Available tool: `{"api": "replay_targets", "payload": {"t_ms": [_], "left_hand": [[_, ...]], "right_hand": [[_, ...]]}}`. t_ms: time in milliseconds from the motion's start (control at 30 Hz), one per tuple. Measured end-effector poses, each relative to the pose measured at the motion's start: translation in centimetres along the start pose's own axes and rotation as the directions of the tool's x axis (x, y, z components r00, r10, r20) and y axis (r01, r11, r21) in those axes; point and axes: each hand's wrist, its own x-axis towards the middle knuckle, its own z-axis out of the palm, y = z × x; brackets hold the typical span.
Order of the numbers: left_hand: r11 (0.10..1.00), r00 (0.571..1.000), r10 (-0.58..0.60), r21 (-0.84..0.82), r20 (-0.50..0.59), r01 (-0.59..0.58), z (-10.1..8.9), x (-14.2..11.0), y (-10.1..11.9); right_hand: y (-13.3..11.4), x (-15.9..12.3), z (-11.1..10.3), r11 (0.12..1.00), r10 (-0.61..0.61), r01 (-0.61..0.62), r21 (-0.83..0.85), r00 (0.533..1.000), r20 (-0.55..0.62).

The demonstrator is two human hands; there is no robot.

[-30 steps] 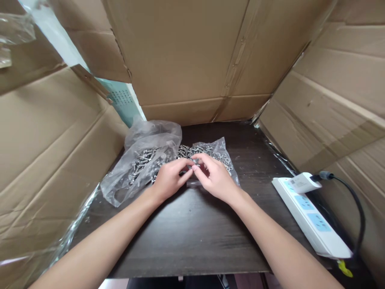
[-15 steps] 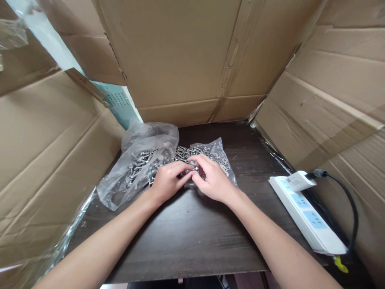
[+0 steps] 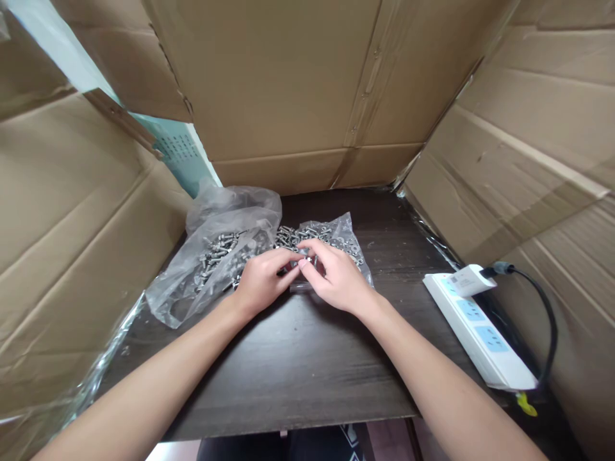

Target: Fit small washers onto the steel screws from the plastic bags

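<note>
Two clear plastic bags of small metal hardware lie on a dark wooden table (image 3: 307, 378). The left bag (image 3: 211, 269) holds screws; the right bag (image 3: 336, 234) holds screws and washers. My left hand (image 3: 262, 282) and my right hand (image 3: 334, 278) meet fingertip to fingertip over the near edge of the right bag. Both are pinched on a small metal piece (image 3: 303, 258) between them, too small to name for sure. The rest of what they hold is hidden by the fingers.
Cardboard walls stand close on the left (image 3: 72, 243), back (image 3: 288, 83) and right (image 3: 528, 141). A white power strip (image 3: 480, 333) with a plugged-in adapter (image 3: 468, 280) and black cable (image 3: 542, 320) lies along the table's right edge.
Both hands stay together at the bags, fingers shifting slightly on the small piece. The camera view has drifted a little, so everything sits slightly further left and higher.
</note>
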Motion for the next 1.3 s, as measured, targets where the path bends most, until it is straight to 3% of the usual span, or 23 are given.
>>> {"api": "replay_targets", "payload": {"t_ms": [133, 333, 533, 833, 1300], "left_hand": [[1.000, 1.000, 0.001, -0.008, -0.001, -0.001, 0.04, 0.08, 0.12], [1.000, 1.000, -0.006, -0.012, -0.003, 0.006, 0.05, 0.05, 0.02], [0.999, 1.000, -0.026, -0.042, -0.013, 0.025, 0.03, 0.08, 0.09], [0.999, 0.999, -0.037, -0.039, -0.022, 0.036, -0.05, 0.15, 0.20], [0.997, 0.997, -0.076, -0.025, -0.002, 0.076, 0.23, -0.26, -0.31]], "right_hand": [[0.09, -0.05, 0.05, 0.999, -0.037, 0.037, -0.011, 0.999, -0.017], [0.19, -0.06, 0.12, 1.000, 0.013, -0.012, -0.021, 0.999, 0.043], [0.45, -0.16, 0.22, 0.998, -0.058, 0.058, 0.013, 0.997, -0.043], [0.56, -0.26, 0.38, 0.996, -0.059, 0.066, 0.062, 0.992, -0.109], [0.68, -0.14, 0.62, 0.998, -0.037, 0.041, 0.039, 0.996, -0.081]]}}
